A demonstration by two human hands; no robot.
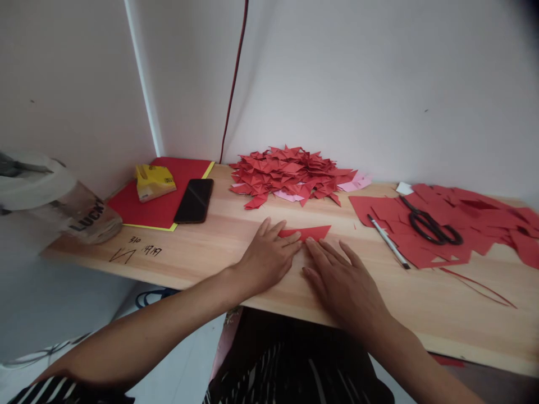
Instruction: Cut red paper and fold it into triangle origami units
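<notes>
Currently at hand: a folded red paper (315,231), flat on the wooden desk (223,241), mid-length, nearer the front edge than the back wall; pointed right end bare.
Left hand: left hand (269,252) palm down, fingers stretched and slightly apart, tips over the paper's left end and near side.
Right hand: right hand (345,280) palm down, first fingers close together with tips at the paper's near edge, little finger spread away, thumb bent in below.
Folded pile: heap of folded red pieces (290,174) at the back edge, middle; pink pieces (356,181) stick out at its right and front.
Right end: overlapping red sheets and scraps (484,219); black scissors (433,227) on top, handles toward the front edge; white pen (387,241) slanting along their left side; thin red strips (480,289) nearer the front edge.
Back left corner: red sheet (141,205) with yellow edging, yellow packet (155,182) on it, dark phone (194,201) at its right side.
Front left corner: clear container (95,219) marked LUCKY, tilted in view; black handwriting (135,247) beside it.
</notes>
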